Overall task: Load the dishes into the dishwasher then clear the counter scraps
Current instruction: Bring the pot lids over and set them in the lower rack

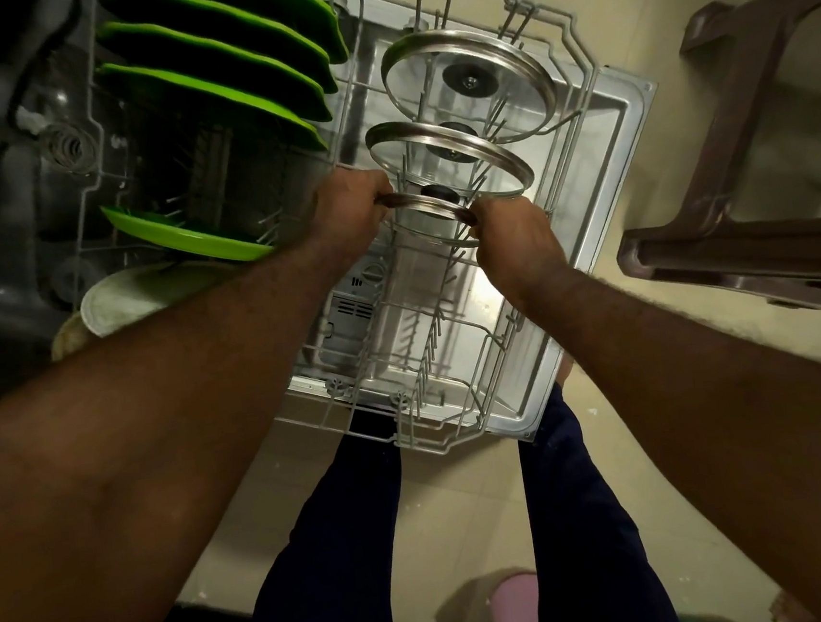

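The dishwasher's wire rack [574, 109] is pulled out over the open door [627, 139]. Three glass lids with steel rims stand on edge in the rack's tines. The far lid [511, 75] and the middle lid [484, 158] stand free. The near lid [426, 206] is held by both hands: my left hand [346, 206] grips its left rim and my right hand [511, 236] grips its right rim. Several green plates [225, 73] stand in the left part of the rack, with one more green plate [191, 239] nearer, and a white plate [116, 299] below it.
A brown plastic chair [742, 238] stands to the right of the open door. My legs in dark trousers [330, 544] are in front of the rack on the tiled floor. A pink item [511, 602] lies on the floor near my feet.
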